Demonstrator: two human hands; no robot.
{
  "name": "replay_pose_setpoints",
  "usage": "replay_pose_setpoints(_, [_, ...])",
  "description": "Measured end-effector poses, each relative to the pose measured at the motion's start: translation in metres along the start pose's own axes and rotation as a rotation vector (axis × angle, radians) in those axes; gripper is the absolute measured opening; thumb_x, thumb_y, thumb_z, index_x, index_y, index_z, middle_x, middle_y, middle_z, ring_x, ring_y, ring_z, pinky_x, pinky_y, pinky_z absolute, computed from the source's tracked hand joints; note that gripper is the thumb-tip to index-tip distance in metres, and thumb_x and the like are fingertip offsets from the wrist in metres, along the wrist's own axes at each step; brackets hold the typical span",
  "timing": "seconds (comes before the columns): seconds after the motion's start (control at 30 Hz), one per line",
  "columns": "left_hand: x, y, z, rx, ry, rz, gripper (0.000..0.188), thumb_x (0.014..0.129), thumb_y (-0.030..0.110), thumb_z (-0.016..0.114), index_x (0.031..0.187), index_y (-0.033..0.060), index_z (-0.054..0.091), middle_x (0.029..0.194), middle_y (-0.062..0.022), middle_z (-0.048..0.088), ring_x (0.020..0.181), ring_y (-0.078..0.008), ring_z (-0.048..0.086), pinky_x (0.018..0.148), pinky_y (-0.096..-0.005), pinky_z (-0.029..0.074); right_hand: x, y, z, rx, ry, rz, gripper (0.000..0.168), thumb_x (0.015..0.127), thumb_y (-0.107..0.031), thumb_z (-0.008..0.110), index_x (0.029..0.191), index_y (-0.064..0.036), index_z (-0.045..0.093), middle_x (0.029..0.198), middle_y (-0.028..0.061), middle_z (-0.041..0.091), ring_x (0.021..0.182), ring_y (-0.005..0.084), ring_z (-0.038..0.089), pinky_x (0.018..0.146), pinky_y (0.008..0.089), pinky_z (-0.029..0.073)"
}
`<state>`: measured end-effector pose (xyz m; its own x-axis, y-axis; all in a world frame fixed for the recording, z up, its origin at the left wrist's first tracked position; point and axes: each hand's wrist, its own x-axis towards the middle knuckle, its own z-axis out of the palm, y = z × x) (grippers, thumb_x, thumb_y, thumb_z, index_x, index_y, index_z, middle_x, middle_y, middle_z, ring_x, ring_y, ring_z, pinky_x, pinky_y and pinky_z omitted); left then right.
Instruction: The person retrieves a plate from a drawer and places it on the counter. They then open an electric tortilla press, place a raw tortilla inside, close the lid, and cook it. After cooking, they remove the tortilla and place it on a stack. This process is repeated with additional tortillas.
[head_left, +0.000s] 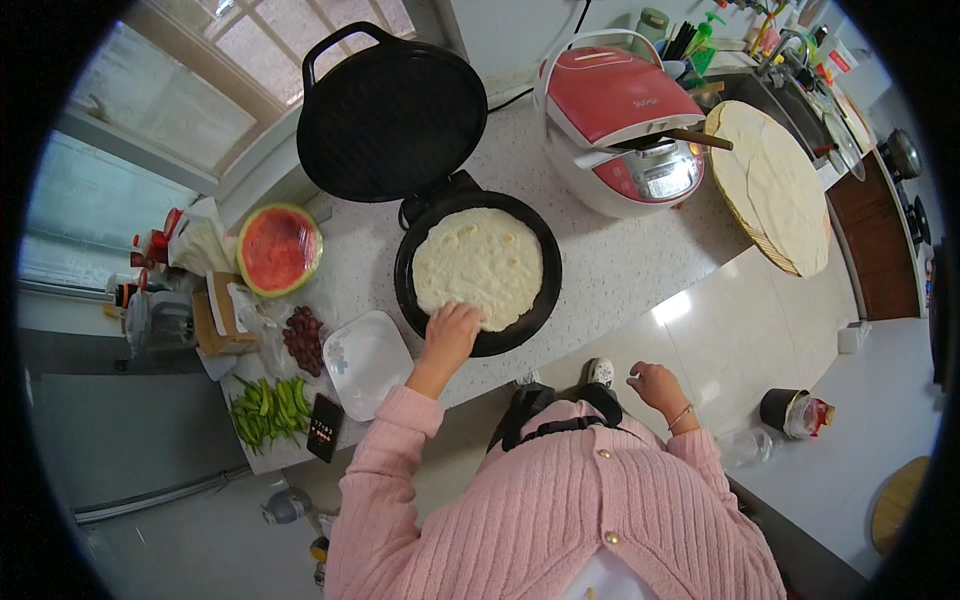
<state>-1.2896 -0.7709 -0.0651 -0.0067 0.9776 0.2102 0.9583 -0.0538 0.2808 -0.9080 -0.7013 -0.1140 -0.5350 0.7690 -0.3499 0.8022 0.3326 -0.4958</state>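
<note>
A round, pale flatbread (478, 262) with a few brownish spots lies in the lower pan of a black electric griddle (553, 264). My left hand (454, 330) touches the bread's near edge with its fingertips; whether they pinch it is not clear. Behind the pan, the griddle's lid (394, 120) stands raised on its hinge. Over the floor, beside my body, hangs my right hand (660, 390), empty and with loosely bent fingers. Further right, a thin sheet of pale dough (769, 187) covers a round woven tray (739, 217) that juts past the counter's edge.
A red and white rice cooker (622, 97), lid partly raised, has a brown-handled utensil (701, 138) across its opening. To the left are a white plate (367, 364), grapes (303, 341), green peppers (270, 412), a phone (325, 427) and a wrapped watermelon half (279, 250). A sink (739, 86) lies at the back right.
</note>
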Motion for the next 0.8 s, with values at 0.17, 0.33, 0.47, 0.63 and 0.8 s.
replay_pose_setpoints(0.17, [-0.010,-0.006,0.004,-0.057,-0.136,-0.092,0.031,0.069,0.012,0.065,0.100,0.0141,0.059,0.101,-0.0066,0.054,0.097,-0.0278,0.048,0.082,-0.0379,0.041,-0.002,0.000,0.003,-0.018,-0.037,0.007,0.019,0.075,-0.022,0.062,0.083,-0.005,0.061,0.074,0.0158,0.063,0.071,0.0326,0.060,0.064,0.0388,0.048])
replay_pose_setpoints(0.33, [-0.004,-0.003,0.005,-0.022,-0.238,-0.170,0.040,0.069,0.012,0.066,0.108,0.0156,0.057,0.111,-0.0078,0.047,0.100,-0.0291,0.046,0.084,-0.0390,0.041,-0.002,-0.005,0.001,-0.013,-0.055,-0.009,0.019,0.075,-0.022,0.062,0.084,-0.005,0.061,0.073,0.0156,0.063,0.071,0.0324,0.060,0.064,0.0387,0.048])
replay_pose_setpoints(0.47, [0.002,-0.013,0.008,0.046,-0.250,-0.166,0.045,0.068,0.011,0.066,0.111,0.0168,0.054,0.113,-0.0079,0.045,0.102,-0.0297,0.045,0.085,-0.0404,0.041,-0.004,-0.006,-0.001,-0.008,-0.047,-0.013,0.019,0.075,-0.022,0.062,0.084,-0.005,0.061,0.073,0.0157,0.063,0.071,0.0328,0.060,0.064,0.0391,0.048])
replay_pose_setpoints(0.63, [0.008,-0.014,-0.001,0.067,-0.356,-0.187,0.046,0.068,0.011,0.067,0.112,0.0179,0.054,0.114,-0.0073,0.045,0.104,-0.0293,0.045,0.085,-0.0404,0.041,-0.008,-0.002,-0.003,-0.004,-0.031,0.022,0.019,0.075,-0.022,0.062,0.084,-0.005,0.061,0.073,0.0165,0.062,0.071,0.0335,0.060,0.064,0.0393,0.048])
replay_pose_setpoints(0.8, [0.024,-0.022,-0.027,0.107,-0.408,-0.139,0.038,0.069,0.012,0.065,0.106,0.0166,0.058,0.109,-0.0080,0.050,0.103,-0.0294,0.046,0.085,-0.0402,0.041,-0.014,0.003,-0.003,0.016,-0.010,0.058,0.020,0.075,-0.022,0.062,0.084,-0.005,0.061,0.073,0.0171,0.062,0.070,0.0338,0.060,0.064,0.0394,0.048])
